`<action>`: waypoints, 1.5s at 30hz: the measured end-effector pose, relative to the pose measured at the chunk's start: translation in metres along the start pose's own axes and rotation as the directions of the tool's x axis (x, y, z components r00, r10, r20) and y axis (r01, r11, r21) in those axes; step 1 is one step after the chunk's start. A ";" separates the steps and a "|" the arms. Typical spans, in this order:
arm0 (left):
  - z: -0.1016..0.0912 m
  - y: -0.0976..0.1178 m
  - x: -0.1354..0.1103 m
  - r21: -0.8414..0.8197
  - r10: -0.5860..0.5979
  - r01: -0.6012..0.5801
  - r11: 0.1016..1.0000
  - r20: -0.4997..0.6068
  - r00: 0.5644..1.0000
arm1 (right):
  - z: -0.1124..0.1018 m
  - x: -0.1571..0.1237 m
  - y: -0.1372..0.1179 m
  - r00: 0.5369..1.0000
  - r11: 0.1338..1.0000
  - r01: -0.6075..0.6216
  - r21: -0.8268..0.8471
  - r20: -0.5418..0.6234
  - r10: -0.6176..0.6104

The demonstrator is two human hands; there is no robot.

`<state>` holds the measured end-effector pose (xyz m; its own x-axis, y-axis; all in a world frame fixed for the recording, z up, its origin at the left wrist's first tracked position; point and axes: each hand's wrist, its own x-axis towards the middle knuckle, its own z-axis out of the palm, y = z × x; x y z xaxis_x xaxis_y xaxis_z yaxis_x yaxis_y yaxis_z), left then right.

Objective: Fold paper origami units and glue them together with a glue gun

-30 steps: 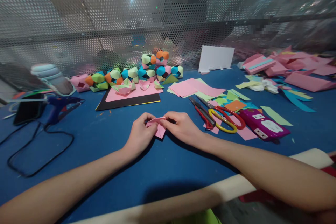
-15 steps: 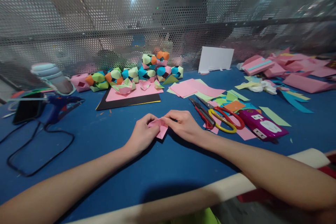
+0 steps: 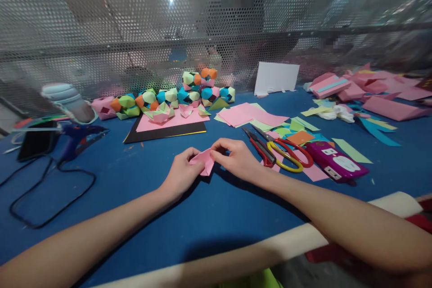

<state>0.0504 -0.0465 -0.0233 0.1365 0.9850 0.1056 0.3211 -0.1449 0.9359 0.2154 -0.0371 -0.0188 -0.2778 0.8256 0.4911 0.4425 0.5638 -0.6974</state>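
A small folded pink paper (image 3: pixel 204 161) sits between both my hands just above the blue table (image 3: pixel 141 189). My left hand (image 3: pixel 182 172) pinches its left side with curled fingers. My right hand (image 3: pixel 236 158) pinches its right upper edge between thumb and fingertips. Both hands are closed on the paper.
Red and yellow scissors (image 3: pixel 280 150) and a purple power strip (image 3: pixel 335 162) lie right of my hands. Pink sheets (image 3: pixel 249 114), a row of coloured paper balls (image 3: pixel 172 95), a black card (image 3: pixel 165 130), a blue glue gun (image 3: pixel 79 137) with its cord, and a perforated metal screen (image 3: pixel 135 22) behind.
The hands have turned the pink paper slightly and lifted it a little toward the far side; the fold now shows a broader face. Nothing else moved.
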 end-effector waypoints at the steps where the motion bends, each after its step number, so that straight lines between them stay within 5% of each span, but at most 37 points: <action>1: 0.000 0.000 -0.001 0.015 0.017 -0.017 1.000 0.010 1.000 | 0.000 0.000 0.000 1.000 1.000 -0.012 0.004 0.003 0.012; 7: 0.000 0.001 -0.003 0.010 0.119 -0.119 0.993 -0.012 0.993 | -0.002 0.000 -0.002 0.999 1.000 -0.001 0.013 0.045 0.000; 23: 0.001 0.001 -0.005 0.041 0.136 -0.133 0.990 -0.092 0.986 | 0.000 0.000 -0.004 0.994 0.999 -0.035 -0.033 0.098 0.038; 36: -0.002 0.005 -0.003 -0.088 0.042 -0.048 0.995 -0.063 0.997 | -0.008 0.007 0.001 0.974 0.981 -0.132 0.142 0.201 0.102; 45: -0.002 -0.001 -0.001 -0.067 0.041 -0.046 0.997 -0.062 0.997 | -0.005 0.004 -0.001 0.982 0.984 -0.127 0.123 0.152 0.107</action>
<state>0.0481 -0.0473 -0.0233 0.0910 0.9821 0.1651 0.2508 -0.1830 0.9506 0.2184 -0.0344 -0.0135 -0.3555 0.8752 0.3282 0.3657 0.4534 -0.8129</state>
